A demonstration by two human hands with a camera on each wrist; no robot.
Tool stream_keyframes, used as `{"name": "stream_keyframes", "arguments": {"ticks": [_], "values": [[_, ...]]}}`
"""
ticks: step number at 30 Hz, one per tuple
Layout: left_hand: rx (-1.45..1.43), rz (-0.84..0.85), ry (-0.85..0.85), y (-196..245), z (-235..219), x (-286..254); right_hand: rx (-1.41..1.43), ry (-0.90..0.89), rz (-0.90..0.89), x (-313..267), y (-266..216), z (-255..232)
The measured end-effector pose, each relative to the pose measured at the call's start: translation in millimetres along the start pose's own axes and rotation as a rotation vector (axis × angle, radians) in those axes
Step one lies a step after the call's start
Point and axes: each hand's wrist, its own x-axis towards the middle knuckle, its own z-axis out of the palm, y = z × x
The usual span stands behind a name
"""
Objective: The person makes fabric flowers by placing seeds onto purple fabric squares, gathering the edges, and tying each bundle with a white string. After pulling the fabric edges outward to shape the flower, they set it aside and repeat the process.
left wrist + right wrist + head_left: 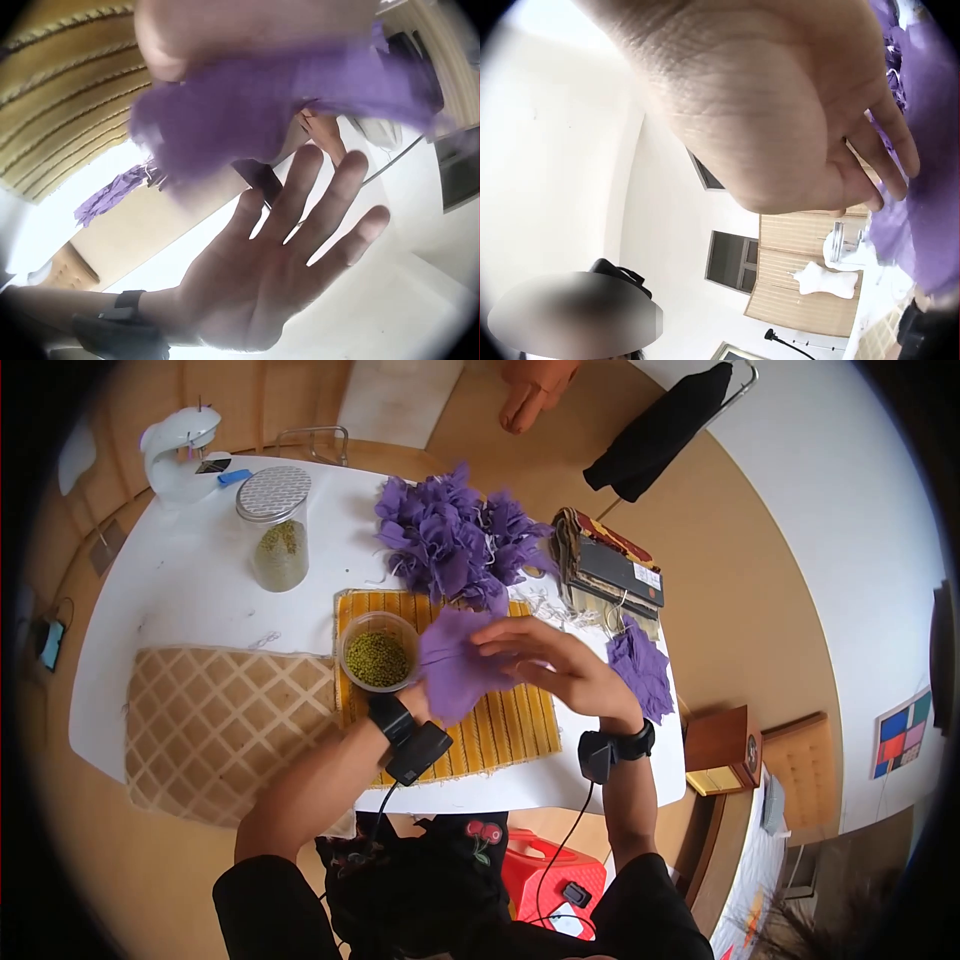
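Observation:
A thin purple fabric piece (452,665) hangs spread over my left hand (417,702) in the head view, above a yellow striped cloth (500,745). The fabric hides the left fingers, so I cannot tell how they lie. My right hand (560,660) is beside it at the right, fingers extended, fingertips overlapping the fabric's edge. In the left wrist view the right hand (262,277) shows its palm with the fingers spread, holding nothing. A clear plastic tub of small green beans (377,658) stands on the striped cloth just left of the fabric.
Behind lies a heap of ruffled purple fabric (450,535), with stacked books or folders (615,565) to its right. Another purple piece (640,670) sits at the table's right edge. A lidded jar (278,540), sewing machine (180,455) and tan lattice cloth (220,730) are left.

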Motion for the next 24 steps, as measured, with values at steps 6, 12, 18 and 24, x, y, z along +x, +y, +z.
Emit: {"name": "stream_keyframes", "arguments": {"ticks": [6,12,18,24], "values": [[0.234,-0.152,-0.156,7,1,3,-0.33,0.291,0.041,-1,17,-6],[0.724,-0.131,-0.268,31,0,4,-0.585,0.281,0.056,-1,27,11],[-1.111,-0.471,-0.06,-45,0,-3,-0.913,0.211,-0.179,6,41,28],[-1.273,-0.557,0.065,-56,-7,-15,-0.885,0.366,-0.122,8,33,26]]}}
